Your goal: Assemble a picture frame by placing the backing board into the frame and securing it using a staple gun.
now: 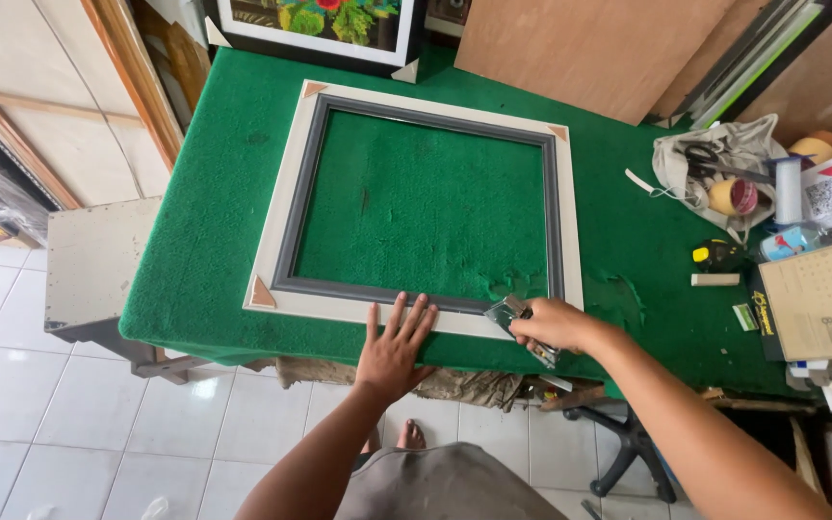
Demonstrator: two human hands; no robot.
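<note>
An empty picture frame (pixel 283 197), pale wood outside and dark grey inside, lies flat on a green felt-covered table (pixel 214 202). Brown triangular corner pieces sit at its corners. My left hand (pixel 395 347) presses flat, fingers spread, on the frame's near edge. My right hand (pixel 553 325) grips a metal staple gun (pixel 510 314) held against the frame's near right corner.
A framed colourful picture (pixel 325 24) leans at the table's far edge. At the right lie a cloth bag with scissors (pixel 715 159), tape rolls (pixel 734 195), a bottle (pixel 811 236), a calendar (pixel 825 299) and a tape measure (pixel 716 254). Boards lean behind; a grey stool (pixel 98 260) stands left.
</note>
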